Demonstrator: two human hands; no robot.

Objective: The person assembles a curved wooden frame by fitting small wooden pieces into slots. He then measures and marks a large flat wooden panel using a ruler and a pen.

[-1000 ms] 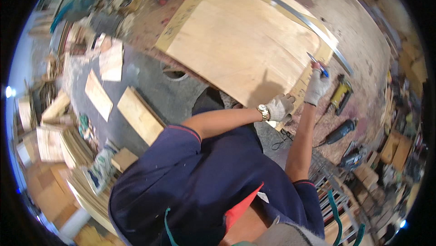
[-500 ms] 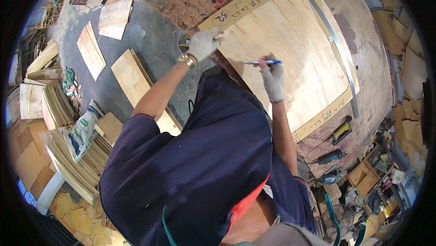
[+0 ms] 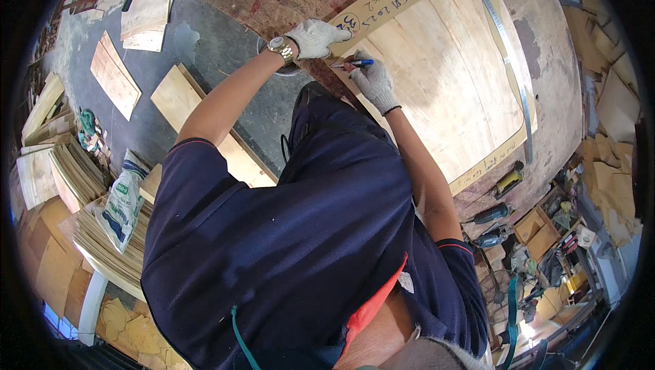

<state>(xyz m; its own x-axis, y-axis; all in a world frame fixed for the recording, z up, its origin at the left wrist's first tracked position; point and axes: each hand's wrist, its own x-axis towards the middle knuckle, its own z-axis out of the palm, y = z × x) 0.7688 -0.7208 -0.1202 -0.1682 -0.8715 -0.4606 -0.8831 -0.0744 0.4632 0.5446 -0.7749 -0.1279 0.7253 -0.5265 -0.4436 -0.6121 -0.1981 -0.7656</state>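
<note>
Pale wood sheet (image 3: 443, 76) lies on the worktable, bordered by a tan template frame (image 3: 382, 0) with handwriting on it. My left hand (image 3: 315, 38), in a light knit glove and with a wristwatch, rests on the frame's near-left corner, fingers stretched out over it. Just below it, my right hand (image 3: 374, 83), gloved with bare fingertips, is closed around a blue pen (image 3: 363, 63). The pen points left, its tip close to the left edge of the sheet and frame; whether it touches, I cannot tell. A long metal strip (image 3: 501, 32) lies along the frame's right side.
The stained worktable (image 3: 552, 90) carries a yellow-and-black tool (image 3: 508, 182) and a dark power tool (image 3: 491, 213) near its lower right edge. Wood panels (image 3: 181, 100) lie on the floor at left. Stacked sheets (image 3: 112, 233) and a white-green bag (image 3: 124, 199) stand at lower left.
My right hand has moved up and left with the pen, to the sheet's left edge. My left hand has shifted slightly up and right onto the frame's corner. The view has shifted a little.
</note>
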